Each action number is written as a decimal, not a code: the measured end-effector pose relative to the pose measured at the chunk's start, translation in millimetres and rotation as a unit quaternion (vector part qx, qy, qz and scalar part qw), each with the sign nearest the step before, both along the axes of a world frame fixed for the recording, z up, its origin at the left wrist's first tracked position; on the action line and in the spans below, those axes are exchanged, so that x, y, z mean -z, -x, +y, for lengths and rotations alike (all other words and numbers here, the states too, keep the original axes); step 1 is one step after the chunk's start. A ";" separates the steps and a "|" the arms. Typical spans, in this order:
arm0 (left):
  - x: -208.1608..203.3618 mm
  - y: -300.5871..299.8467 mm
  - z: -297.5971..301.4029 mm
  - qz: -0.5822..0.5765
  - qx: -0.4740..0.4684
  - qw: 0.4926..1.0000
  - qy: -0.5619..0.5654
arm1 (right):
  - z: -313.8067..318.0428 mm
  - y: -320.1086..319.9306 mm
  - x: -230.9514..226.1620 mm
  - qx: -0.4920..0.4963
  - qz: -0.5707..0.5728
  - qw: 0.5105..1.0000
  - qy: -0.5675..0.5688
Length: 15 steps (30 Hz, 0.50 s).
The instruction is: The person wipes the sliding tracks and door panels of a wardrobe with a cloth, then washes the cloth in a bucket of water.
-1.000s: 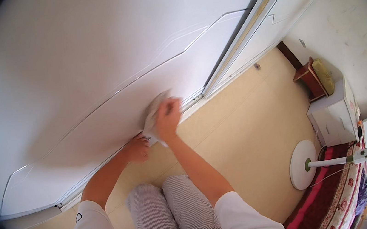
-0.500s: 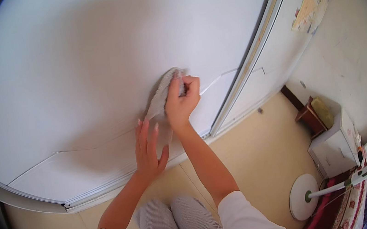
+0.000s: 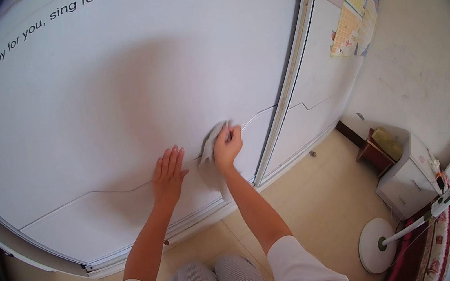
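Note:
A large white sliding door panel (image 3: 91,118) fills the view before me, with a thin stepped line across its lower part. My right hand (image 3: 228,147) is closed on a crumpled light grey cloth (image 3: 209,153) and presses it against the panel near that line. Part of the cloth hangs below the fist, slightly blurred. To the left, my left hand (image 3: 168,172) rests flat on the panel, fingers stretched upward, holding nothing. A shadow falls on the panel above both hands.
A metal door frame (image 3: 289,69) runs up at the right, beside a second panel (image 3: 315,89). Further right stand a white cabinet (image 3: 408,190), a small brown box (image 3: 377,149) and a white standing fan (image 3: 376,245). Beige tiles (image 3: 301,204) cover the floor.
My view has tilted up, showing more of the panel's top. The right hand has moved the cloth lower on the panel. My left hand has come away from the cloth and lies flat to its left.

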<state>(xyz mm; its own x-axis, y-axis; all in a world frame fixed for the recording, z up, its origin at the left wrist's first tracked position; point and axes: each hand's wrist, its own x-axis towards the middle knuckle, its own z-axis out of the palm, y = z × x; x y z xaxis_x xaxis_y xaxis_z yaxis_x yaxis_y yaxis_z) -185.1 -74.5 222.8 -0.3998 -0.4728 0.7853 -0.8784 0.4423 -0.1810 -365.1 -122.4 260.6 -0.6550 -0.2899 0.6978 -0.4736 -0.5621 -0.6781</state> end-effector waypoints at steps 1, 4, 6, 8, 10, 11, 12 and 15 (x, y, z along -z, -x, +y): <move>-1.0 2.3 -1.0 -0.002 -0.006 1.000 0.006 | 1.9 1.3 25.7 0.007 -0.013 0.999 -0.047; -4.8 -5.0 -2.3 -0.015 -0.004 1.000 0.003 | 7.9 -3.8 24.9 -0.006 -0.026 0.996 -0.083; 2.4 -10.2 -4.7 -0.016 -0.010 1.000 -0.007 | 8.6 -12.7 -7.0 -0.041 -0.019 0.997 -0.058; 8.9 -14.7 -6.5 -0.016 -0.025 1.000 -0.009 | 13.7 -33.8 -52.8 -0.039 0.003 0.999 -0.019; 12.9 -10.0 0.0 -0.019 -0.020 0.999 -0.040 | 14.1 -52.9 -74.6 -0.010 0.063 0.996 0.065; 15.5 -11.4 2.4 -0.016 -0.030 0.999 -0.031 | 17.6 -59.3 -70.2 -0.020 0.065 0.995 0.076; 19.2 -14.9 7.9 -0.036 -0.019 0.998 -0.046 | 23.9 -64.5 -58.2 -0.031 0.202 0.979 0.021; 2.0 -31.4 39.6 -0.046 0.012 0.993 -0.107 | 36.9 -63.8 -65.9 -0.064 0.439 0.895 -0.045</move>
<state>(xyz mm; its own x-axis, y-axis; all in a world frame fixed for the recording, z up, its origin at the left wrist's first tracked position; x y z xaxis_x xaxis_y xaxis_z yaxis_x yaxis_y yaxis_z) -153.7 -35.0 220.8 -0.4777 -0.6147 0.6276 -0.8516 0.4997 -0.1587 -301.3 -85.4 326.4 0.1770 -0.4042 0.8974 -0.7815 -0.6120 -0.1215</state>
